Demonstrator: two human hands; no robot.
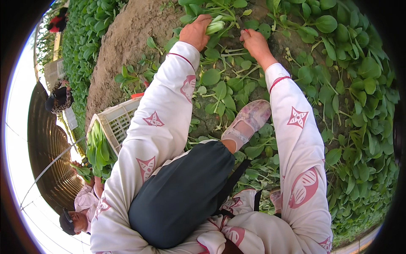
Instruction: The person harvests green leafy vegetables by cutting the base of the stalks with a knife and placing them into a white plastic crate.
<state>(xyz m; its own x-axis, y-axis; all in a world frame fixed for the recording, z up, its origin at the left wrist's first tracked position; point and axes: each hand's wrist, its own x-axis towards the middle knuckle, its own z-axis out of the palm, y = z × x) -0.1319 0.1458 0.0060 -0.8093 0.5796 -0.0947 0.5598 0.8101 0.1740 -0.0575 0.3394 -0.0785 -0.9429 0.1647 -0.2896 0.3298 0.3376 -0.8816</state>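
Note:
My left hand (195, 31) is closed around a bunch of leafy greens (215, 25), whose pale green stalk ends point right; the leaves partly reach out of sight at the top. Just to the right, my right hand (254, 43) grips the red handle (245, 31) of a tool, its blade mostly hidden among the leaves and soil. Loose green leaves (222, 90) lie scattered on the ground below both hands.
A white plastic crate (119, 119) holding greens (100, 147) stands left of my left sleeve. Dense leafy plants (358, 95) grow at the right, and another bed (79, 47) at the upper left. A co-worker (84, 209) is at the lower left, others farther back.

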